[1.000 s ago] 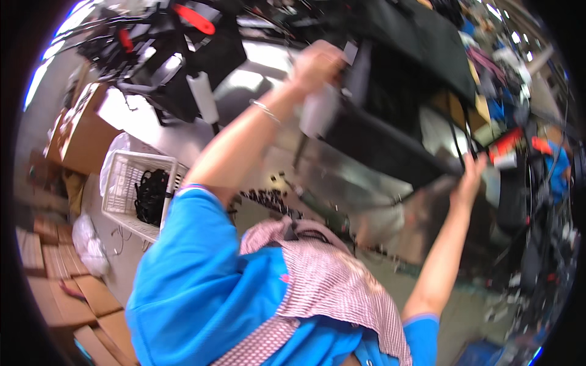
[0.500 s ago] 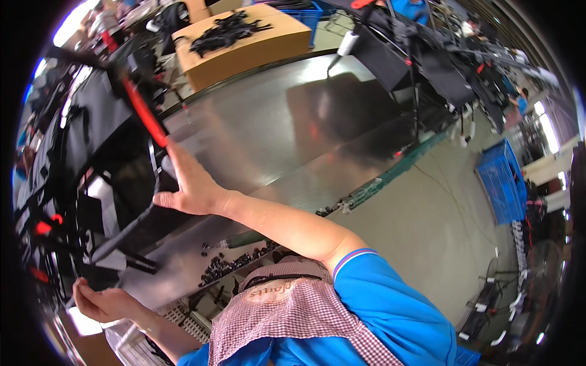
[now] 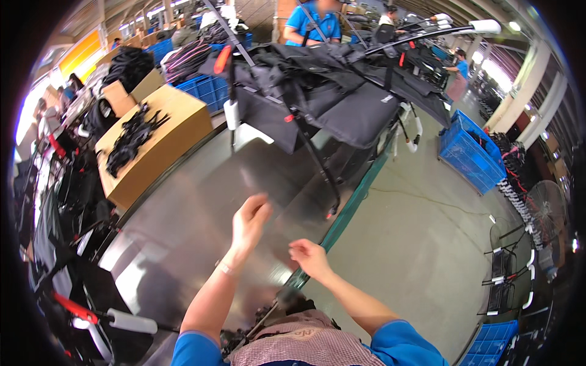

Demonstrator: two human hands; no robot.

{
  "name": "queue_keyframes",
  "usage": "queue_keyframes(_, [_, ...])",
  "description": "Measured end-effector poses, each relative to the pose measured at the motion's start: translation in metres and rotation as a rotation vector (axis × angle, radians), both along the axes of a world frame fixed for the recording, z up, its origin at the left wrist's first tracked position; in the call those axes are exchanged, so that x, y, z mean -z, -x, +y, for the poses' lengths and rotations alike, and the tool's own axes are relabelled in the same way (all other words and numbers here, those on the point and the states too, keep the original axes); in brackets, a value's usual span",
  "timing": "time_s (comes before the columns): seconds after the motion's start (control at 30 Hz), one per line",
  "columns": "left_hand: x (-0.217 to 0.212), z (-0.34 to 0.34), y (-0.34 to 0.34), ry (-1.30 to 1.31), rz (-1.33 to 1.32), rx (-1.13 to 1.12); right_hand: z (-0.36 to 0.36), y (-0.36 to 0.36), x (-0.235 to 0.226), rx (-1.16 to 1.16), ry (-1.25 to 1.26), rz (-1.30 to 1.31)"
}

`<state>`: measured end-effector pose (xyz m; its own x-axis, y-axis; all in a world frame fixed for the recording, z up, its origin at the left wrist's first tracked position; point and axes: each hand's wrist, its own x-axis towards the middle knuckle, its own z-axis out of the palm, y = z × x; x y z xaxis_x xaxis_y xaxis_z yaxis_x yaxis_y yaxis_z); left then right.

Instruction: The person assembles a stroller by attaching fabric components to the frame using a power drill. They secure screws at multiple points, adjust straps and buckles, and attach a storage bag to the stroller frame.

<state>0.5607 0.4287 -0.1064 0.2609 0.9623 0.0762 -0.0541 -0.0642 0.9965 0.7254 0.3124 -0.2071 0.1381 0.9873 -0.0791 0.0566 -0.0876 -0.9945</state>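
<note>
Both of my hands are raised above the metal worktable point(image 3: 201, 207), apart from each other and touching nothing. My left hand point(image 3: 249, 224) is blurred by motion; its fingers are loosely bent, the thumb a little apart, with nothing held. To its right, my right hand point(image 3: 311, 257) has its fingers curled in, and I see nothing in them. Ahead on the table stands a black stroller point(image 3: 360, 116) with a fabric seat, dark tubes and white-wrapped handles. One of its dark legs point(image 3: 320, 168) reaches down toward my hands. Another black stroller point(image 3: 91, 287), with a red part and a white grip, lies at my left.
A cardboard box point(image 3: 159, 146) with black straps on top stands beyond the table's left edge. On the right, a blue crate point(image 3: 470, 152) sits on the grey floor near a standing fan point(image 3: 543, 207). A co-worker in blue point(image 3: 314, 27) is behind the stroller ahead.
My view has swung right, toward the stroller ahead. My left hand has come away from the stroller at the left, and both hands are now together over the table.
</note>
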Motion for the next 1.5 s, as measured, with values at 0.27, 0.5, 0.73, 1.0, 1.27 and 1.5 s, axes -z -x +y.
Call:
queue_keyframes(0.27, [0.028,0.130,-0.200,0.301,-0.670,0.016,-0.008,-0.151,0.009,0.323,0.160,0.052])
queue_keyframes(0.5, [-0.005,0.133,-0.049,0.411,-0.639,-0.192,0.056,-0.220,-0.001,0.648,-0.249,-0.419])
queue_keyframes(0.73, [-0.116,0.011,0.070,0.506,-0.609,-0.228,0.101,-0.185,-0.051,0.672,-0.494,-0.178])
queue_keyframes(1.0, [-0.159,-0.091,0.157,0.224,-0.843,-0.070,0.060,-0.134,-0.161,0.430,-0.461,-0.371])
queue_keyframes(1.27, [-0.189,-0.113,0.241,-0.093,-0.821,-0.181,0.032,-0.044,-0.265,0.367,-0.671,-0.679])
queue_keyframes(1.5, [-0.192,-0.126,0.347,0.016,-0.785,0.133,0.048,0.005,-0.356,0.438,-0.913,-1.473])
